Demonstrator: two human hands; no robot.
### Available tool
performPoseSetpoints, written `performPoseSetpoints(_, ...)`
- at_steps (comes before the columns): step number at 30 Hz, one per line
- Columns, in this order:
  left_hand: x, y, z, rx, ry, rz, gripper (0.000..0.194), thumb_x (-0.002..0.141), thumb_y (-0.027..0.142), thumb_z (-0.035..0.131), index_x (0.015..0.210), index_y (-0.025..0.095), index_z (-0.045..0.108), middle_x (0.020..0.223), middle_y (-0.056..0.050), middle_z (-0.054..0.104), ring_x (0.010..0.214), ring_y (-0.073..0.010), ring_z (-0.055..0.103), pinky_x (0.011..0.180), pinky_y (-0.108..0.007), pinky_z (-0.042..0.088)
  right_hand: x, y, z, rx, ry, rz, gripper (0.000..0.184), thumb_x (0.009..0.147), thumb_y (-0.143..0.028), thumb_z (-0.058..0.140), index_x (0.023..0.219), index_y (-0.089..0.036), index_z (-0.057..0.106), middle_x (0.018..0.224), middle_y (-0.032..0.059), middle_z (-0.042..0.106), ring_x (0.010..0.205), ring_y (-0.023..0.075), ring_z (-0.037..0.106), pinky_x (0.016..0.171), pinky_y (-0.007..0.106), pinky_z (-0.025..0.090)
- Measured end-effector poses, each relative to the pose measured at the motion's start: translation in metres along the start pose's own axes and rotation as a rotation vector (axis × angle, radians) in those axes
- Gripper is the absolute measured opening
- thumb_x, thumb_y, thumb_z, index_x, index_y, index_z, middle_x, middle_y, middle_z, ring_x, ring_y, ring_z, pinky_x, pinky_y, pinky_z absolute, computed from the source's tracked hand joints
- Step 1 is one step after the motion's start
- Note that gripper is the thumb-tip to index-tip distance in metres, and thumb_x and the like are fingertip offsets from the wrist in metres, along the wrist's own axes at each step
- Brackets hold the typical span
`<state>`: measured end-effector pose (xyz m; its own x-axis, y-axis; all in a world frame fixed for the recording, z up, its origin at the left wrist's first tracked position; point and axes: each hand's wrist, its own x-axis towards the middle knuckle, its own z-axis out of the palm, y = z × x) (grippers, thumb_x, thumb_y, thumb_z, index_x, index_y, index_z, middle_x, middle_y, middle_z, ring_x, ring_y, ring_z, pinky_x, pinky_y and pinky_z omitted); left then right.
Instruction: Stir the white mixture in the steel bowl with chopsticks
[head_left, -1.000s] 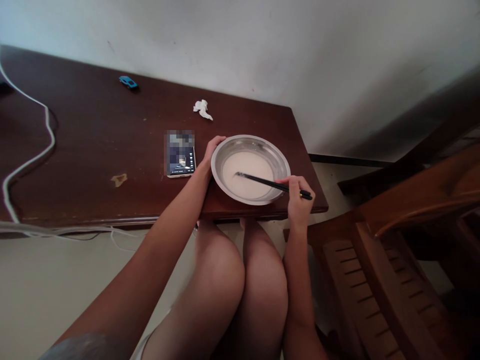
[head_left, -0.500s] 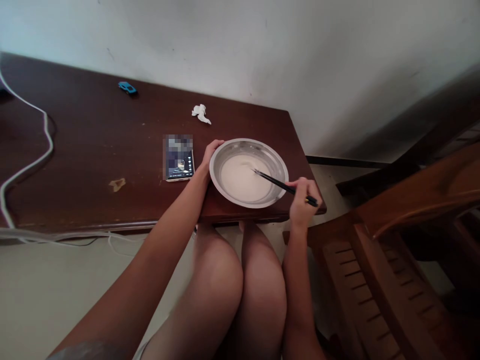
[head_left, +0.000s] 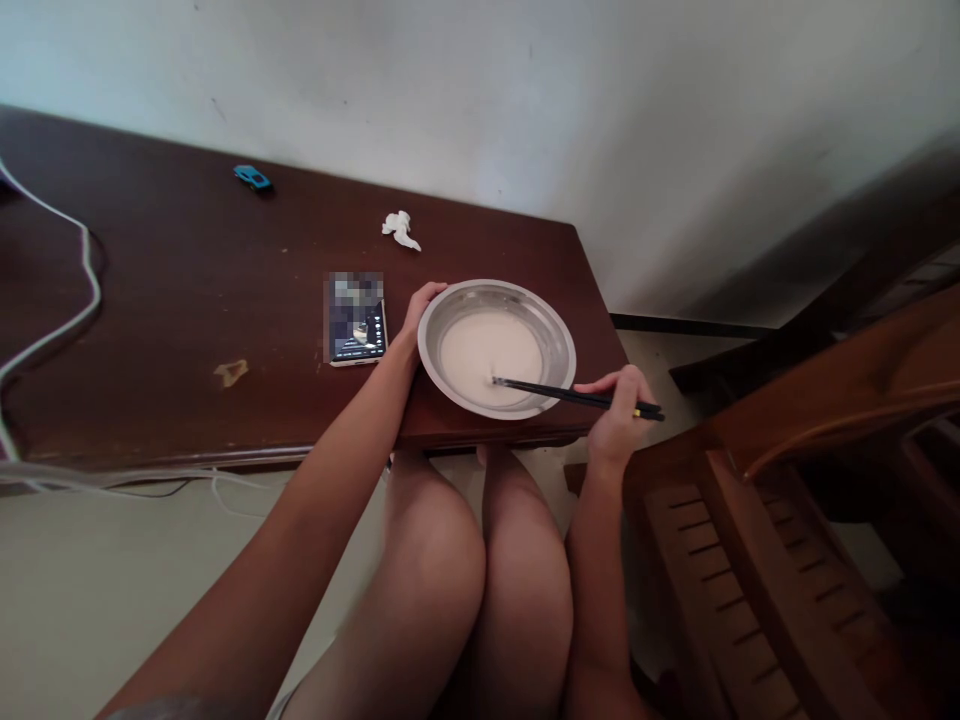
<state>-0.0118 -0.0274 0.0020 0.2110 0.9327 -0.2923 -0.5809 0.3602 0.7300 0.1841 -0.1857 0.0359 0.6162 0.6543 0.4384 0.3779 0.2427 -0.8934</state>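
Note:
A wide metal bowl (head_left: pixel 556 345) stands near the right front edge of the dark wooden table, with a creamy white liquid (head_left: pixel 487 345) in it. My left hand (head_left: pixel 421 310) grips the bowl's left rim; part of its fingers is hidden behind the bowl. In my right hand (head_left: pixel 619 422), beyond the bowl's right side, is a pair of black chopsticks (head_left: pixel 551 391). Their tips dip into the liquid close to the bowl's near side.
Left of the bowl lies a phone (head_left: pixel 357 320) with its screen lit. Crumpled white tissue (head_left: pixel 401 230) and a blue toy car (head_left: pixel 253 178) are farther back on the table (head_left: pixel 172 270). A white cable (head_left: pixel 91 270) runs along the left. A wooden chair (head_left: pixel 720 540) stands at the right.
My right hand has shifted right and slightly nearer to me. The chopstick tips have swept from the middle of the liquid toward its near left. My left hand stays on the bowl.

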Motion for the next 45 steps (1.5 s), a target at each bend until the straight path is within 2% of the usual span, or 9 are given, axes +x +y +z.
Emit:
performPoseSetpoints(3,-0.0008,0.0001,0.0000,0.005,-0.023,-0.012,0.040,0.086,0.022,0.037,0.051,0.017,0.056,0.046,0.001,0.054,0.042,-0.0108,0.048,0.045,-0.022,0.039,-0.0018,0.0003,0.0039,-0.062,-0.234,-0.009,0.034,0.087,-0.038,0.046,0.063,-0.018,0.061,0.063,-0.0012,0.066,0.063,0.0117,0.060,0.068,0.026,0.045)
performPoseSetpoints(9,0.0018,-0.0015,-0.0029,0.014,-0.030,0.018,0.033,0.084,0.022,0.041,0.055,0.016,0.055,0.048,0.002,0.054,0.045,-0.0101,0.049,0.046,-0.021,0.039,-0.0015,0.0004,-0.0019,-0.077,0.063,-0.023,0.041,0.089,-0.040,0.041,0.057,-0.019,0.052,0.053,-0.0030,0.059,0.055,0.0104,0.055,0.064,0.025,0.044)
performPoseSetpoints(15,0.0033,-0.0028,-0.0051,0.023,-0.055,0.004,0.032,0.084,0.023,0.040,0.058,0.016,0.058,0.050,0.002,0.056,0.048,-0.0101,0.049,0.052,-0.022,0.040,-0.0038,0.0015,0.0034,-0.092,-0.248,-0.046,0.032,0.087,-0.038,0.046,0.069,-0.018,0.063,0.069,0.0003,0.067,0.069,0.0124,0.060,0.072,0.027,0.045)
performPoseSetpoints(20,0.0057,-0.0045,-0.0072,0.028,-0.062,0.007,0.030,0.083,0.024,0.042,0.058,0.017,0.058,0.050,0.003,0.056,0.048,-0.0104,0.050,0.053,-0.022,0.040,-0.0023,0.0016,-0.0023,-0.072,0.026,-0.025,0.041,0.089,-0.039,0.041,0.057,-0.019,0.055,0.055,-0.0021,0.059,0.057,0.0108,0.054,0.065,0.026,0.044)
performPoseSetpoints(26,0.0059,-0.0049,-0.0063,0.023,-0.015,0.020,0.031,0.082,0.023,0.044,0.055,0.018,0.057,0.049,0.003,0.055,0.048,-0.0097,0.050,0.053,-0.022,0.040,-0.0044,0.0012,0.0025,-0.097,-0.246,-0.043,0.032,0.087,-0.038,0.046,0.068,-0.018,0.063,0.068,-0.0001,0.066,0.070,0.0120,0.060,0.071,0.027,0.046)
performPoseSetpoints(31,0.0035,-0.0037,-0.0036,0.049,-0.022,0.015,0.031,0.082,0.024,0.043,0.055,0.018,0.058,0.050,0.003,0.055,0.045,-0.0103,0.046,0.051,-0.023,0.039,-0.0032,0.0008,-0.0013,-0.059,0.023,-0.002,0.040,0.090,-0.039,0.040,0.059,-0.019,0.055,0.055,-0.0025,0.059,0.056,0.0104,0.055,0.062,0.025,0.045)
performPoseSetpoints(37,0.0067,-0.0055,-0.0066,0.017,-0.008,0.007,0.027,0.080,0.024,0.046,0.056,0.018,0.058,0.051,0.003,0.057,0.049,-0.0103,0.050,0.054,-0.023,0.041,-0.0033,0.0025,0.0023,-0.087,-0.241,-0.042,0.032,0.087,-0.037,0.046,0.068,-0.018,0.063,0.068,0.0001,0.066,0.070,0.0121,0.060,0.071,0.027,0.046)
performPoseSetpoints(42,0.0086,-0.0070,-0.0083,0.021,-0.063,0.009,0.029,0.082,0.025,0.044,0.060,0.017,0.061,0.053,0.003,0.059,0.050,-0.0106,0.053,0.055,-0.023,0.042,-0.0011,0.0034,-0.0029,-0.064,0.030,0.000,0.039,0.089,-0.041,0.040,0.060,-0.019,0.054,0.055,-0.0025,0.058,0.056,0.0109,0.057,0.063,0.025,0.046)
performPoseSetpoints(45,0.0086,-0.0070,-0.0082,0.015,-0.064,0.015,0.030,0.083,0.025,0.043,0.061,0.017,0.062,0.053,0.003,0.060,0.050,-0.0102,0.053,0.056,-0.022,0.043,-0.0018,0.0038,-0.0015,-0.006,-0.071,0.057,0.042,0.089,-0.042,0.039,0.057,-0.019,0.053,0.052,-0.0033,0.057,0.053,0.0107,0.057,0.060,0.025,0.047)
